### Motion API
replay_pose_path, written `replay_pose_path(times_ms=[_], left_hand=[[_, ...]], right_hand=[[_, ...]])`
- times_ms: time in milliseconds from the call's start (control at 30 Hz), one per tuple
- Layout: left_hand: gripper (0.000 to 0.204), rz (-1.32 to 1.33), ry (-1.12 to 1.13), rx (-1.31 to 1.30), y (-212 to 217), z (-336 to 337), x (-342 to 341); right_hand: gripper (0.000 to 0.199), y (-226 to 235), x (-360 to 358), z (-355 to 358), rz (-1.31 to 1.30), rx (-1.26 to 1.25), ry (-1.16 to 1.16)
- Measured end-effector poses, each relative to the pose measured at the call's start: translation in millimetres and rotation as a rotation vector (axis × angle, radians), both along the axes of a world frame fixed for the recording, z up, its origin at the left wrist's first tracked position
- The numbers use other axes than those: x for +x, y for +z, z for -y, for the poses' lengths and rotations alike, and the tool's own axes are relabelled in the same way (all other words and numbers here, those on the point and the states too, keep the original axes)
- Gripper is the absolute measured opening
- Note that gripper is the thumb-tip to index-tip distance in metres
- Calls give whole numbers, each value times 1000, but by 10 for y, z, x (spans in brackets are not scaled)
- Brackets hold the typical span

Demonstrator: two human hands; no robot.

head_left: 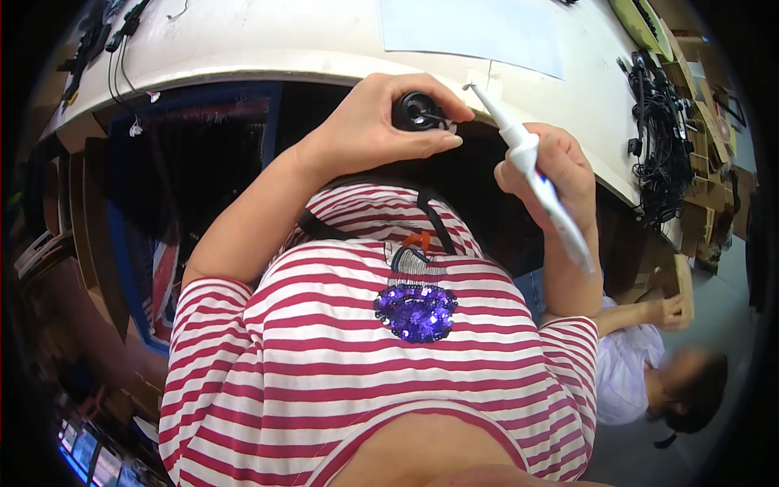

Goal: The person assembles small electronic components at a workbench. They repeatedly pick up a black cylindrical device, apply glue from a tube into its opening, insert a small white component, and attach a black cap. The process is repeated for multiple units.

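Note:
Just off the table's near edge, my left hand (369,122) is curled around a small black round part (414,111) with an opening in its end. A thin dark piece and a small pale bit show at that opening, too small to name. My right hand (560,166) grips a white squeeze tube (555,207) with a long tapered nozzle. The nozzle points up and to the left, and a dark speck sits at its tip. Tube and black part are apart, with a gap between the nozzle and my left fingertips.
A white table (308,36) spans the top, with a pale sheet (475,32) on it. Bundled black cables (659,138) lie at its right end, and more black cables (122,36) at upper left. A blue-edged frame (134,268) stands at left. Another person (637,365) is at lower right.

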State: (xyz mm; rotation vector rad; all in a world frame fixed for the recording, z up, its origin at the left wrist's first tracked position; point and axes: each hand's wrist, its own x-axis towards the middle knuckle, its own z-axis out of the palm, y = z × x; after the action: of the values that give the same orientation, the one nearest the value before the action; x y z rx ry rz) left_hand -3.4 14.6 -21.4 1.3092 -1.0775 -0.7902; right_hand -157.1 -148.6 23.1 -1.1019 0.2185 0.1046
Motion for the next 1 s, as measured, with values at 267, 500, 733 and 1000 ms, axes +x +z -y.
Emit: replay_pose_path(times_ms=[267,500,733,1000], left_hand=[[28,192,-51,-180,-187,-46,33],[35,190,-66,-196,-204,-58,33],[34,178,-53,-185,-213,-80,6],[28,198,-18,-139,-274,-101,17]], right_hand=[[30,-76,54,-185,-114,430,104],[29,-115,20,-330,-154,495,88],[37,-57,81,-416,-288,227,5],[28,182,76,-401,-206,-445,107]])
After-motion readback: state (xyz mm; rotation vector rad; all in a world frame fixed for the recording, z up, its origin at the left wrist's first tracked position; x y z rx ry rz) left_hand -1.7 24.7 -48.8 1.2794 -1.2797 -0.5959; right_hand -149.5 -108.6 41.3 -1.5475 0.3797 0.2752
